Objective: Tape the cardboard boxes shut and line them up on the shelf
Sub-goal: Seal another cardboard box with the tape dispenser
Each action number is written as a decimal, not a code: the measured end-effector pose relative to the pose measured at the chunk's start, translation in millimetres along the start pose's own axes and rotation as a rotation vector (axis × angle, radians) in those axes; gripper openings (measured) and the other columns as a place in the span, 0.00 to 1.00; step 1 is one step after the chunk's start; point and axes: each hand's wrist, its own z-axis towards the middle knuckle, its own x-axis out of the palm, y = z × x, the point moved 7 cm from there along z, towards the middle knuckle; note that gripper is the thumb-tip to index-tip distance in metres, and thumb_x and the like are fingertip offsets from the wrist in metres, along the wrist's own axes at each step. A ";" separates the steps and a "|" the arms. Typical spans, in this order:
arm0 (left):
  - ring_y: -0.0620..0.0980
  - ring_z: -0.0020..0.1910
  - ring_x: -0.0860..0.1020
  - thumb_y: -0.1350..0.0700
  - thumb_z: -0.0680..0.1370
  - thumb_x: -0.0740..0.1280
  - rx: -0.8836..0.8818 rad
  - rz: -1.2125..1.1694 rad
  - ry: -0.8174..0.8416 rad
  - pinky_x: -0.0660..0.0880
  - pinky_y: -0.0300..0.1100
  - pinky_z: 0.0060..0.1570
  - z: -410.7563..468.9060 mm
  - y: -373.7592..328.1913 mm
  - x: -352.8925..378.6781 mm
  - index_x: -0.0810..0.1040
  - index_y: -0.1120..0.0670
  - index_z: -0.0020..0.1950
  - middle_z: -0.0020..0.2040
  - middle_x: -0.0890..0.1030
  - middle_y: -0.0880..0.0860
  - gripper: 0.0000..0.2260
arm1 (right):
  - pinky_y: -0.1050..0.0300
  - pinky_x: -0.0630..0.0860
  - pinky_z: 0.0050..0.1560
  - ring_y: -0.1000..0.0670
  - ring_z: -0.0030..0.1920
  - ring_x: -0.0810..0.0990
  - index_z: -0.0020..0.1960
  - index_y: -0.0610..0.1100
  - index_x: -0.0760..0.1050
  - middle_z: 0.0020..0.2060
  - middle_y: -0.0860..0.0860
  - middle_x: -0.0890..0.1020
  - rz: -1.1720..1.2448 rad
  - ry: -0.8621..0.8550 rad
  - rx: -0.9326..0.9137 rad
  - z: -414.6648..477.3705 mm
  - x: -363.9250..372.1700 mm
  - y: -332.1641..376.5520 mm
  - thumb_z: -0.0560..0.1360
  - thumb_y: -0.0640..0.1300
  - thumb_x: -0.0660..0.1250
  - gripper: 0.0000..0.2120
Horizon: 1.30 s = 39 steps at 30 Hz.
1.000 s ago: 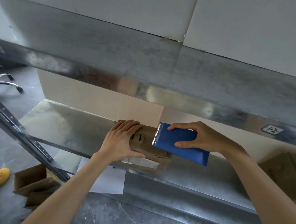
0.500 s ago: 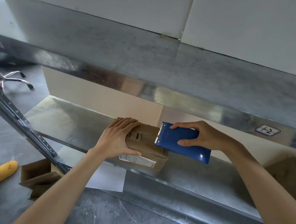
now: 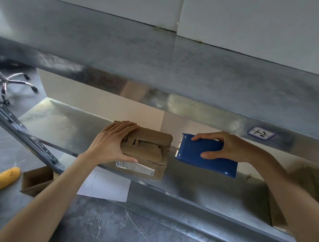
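Observation:
A small brown cardboard box (image 3: 148, 151) with a white label on its front sits at the front edge of the lower metal shelf (image 3: 66, 123). My left hand (image 3: 111, 143) lies flat over the box's left end, fingers over the top and thumb on the front. My right hand (image 3: 228, 147) grips a blue tape dispenser (image 3: 206, 154), held just right of the box with its toothed blade at the box's right edge. A thin clear strip seems to run from the blade to the box.
An upper metal shelf (image 3: 160, 66) overhangs, with a tag reading 12 (image 3: 260, 133). Another cardboard box (image 3: 303, 193) sits on the lower shelf at the right. On the floor lie an open carton (image 3: 36, 179), a white sheet (image 3: 107, 186), a yellow object (image 3: 1, 179) and a chair base (image 3: 12, 83).
My right hand has drawn the dispenser rightward off the box top to just past its right edge. My left hand stays on the box.

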 end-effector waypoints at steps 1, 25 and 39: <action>0.47 0.72 0.67 0.21 0.60 0.66 -0.003 0.000 -0.002 0.57 0.43 0.73 0.4 0.4 0.2 0.64 0.45 0.76 0.74 0.68 0.46 0.50 | 0.65 0.77 0.39 0.61 0.46 0.82 0.62 0.60 0.75 0.60 0.63 0.77 0.004 -0.003 0.010 -2.6 -3.4 -4.5 0.74 0.45 0.73 0.20; 0.50 0.70 0.71 0.21 0.60 0.65 0.011 -0.042 0.002 0.60 0.46 0.71 3.2 2.5 2.8 0.66 0.47 0.75 0.73 0.71 0.48 0.50 | 0.48 0.74 0.62 0.53 0.59 0.77 0.59 0.69 0.75 0.62 0.60 0.78 -0.432 -0.046 -0.066 54.2 30.8 11.2 0.67 0.60 0.75 0.22; 0.45 0.78 0.58 0.24 0.62 0.65 0.053 -0.071 0.085 0.54 0.49 0.77 2.4 6.4 3.7 0.58 0.46 0.79 0.79 0.59 0.43 0.50 | 0.48 0.78 0.50 0.42 0.51 0.79 0.73 0.61 0.58 0.61 0.45 0.78 -0.352 -0.372 0.211 38.5 75.9 -78.1 0.78 0.46 0.64 0.28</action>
